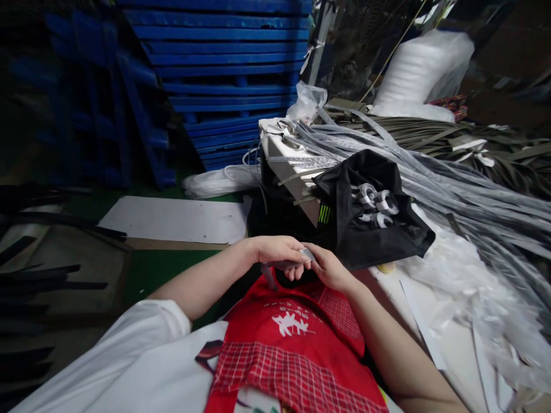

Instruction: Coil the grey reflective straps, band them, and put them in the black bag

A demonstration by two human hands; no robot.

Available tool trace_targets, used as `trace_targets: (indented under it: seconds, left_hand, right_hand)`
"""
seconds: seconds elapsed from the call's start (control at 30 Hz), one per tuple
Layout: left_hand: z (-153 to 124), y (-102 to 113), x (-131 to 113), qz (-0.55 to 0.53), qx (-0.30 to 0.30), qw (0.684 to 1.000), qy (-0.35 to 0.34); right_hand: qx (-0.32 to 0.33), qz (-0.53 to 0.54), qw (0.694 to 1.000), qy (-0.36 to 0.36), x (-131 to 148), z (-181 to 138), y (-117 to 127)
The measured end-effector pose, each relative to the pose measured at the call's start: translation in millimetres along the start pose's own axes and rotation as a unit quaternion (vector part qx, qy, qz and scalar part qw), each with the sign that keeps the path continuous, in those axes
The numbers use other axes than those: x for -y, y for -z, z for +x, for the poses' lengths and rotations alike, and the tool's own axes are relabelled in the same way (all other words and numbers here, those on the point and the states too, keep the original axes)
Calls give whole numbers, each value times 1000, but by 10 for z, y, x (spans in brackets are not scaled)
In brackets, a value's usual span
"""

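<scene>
My left hand [279, 250] and my right hand [329, 266] meet in front of the red apron, fingers closed. Between them is a narrow grey strip [306, 254], pinched by the fingertips of both. A loose end of the strip hangs below my left wrist; part of it is hidden inside the left hand. Just beyond my right hand lies a black bag [365, 244], its mouth spread open. Several small coiled grey strips [385, 202] rest in it.
Long grey strips [434, 166] and dark olive strips [508, 158] cover the table on the right, beside crumpled clear plastic [469, 275]. Blue pallets [232, 74] are stacked ahead. A white board [176, 219] lies at the left. A white wrapped roll [422, 69] stands behind.
</scene>
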State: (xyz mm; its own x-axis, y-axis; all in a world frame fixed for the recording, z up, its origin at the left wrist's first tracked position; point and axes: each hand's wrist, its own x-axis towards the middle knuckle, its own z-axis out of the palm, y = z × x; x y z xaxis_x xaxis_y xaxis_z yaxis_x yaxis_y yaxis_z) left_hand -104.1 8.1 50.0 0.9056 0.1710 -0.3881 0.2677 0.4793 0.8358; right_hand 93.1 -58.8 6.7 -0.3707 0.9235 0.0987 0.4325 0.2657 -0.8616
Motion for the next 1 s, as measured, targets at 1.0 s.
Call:
trace_targets:
  seconds: [1.0]
  left_hand:
    - [29,72,302,59,-127,988,68]
  right_hand:
    - [-5,-463,886,22,-246,-42,187]
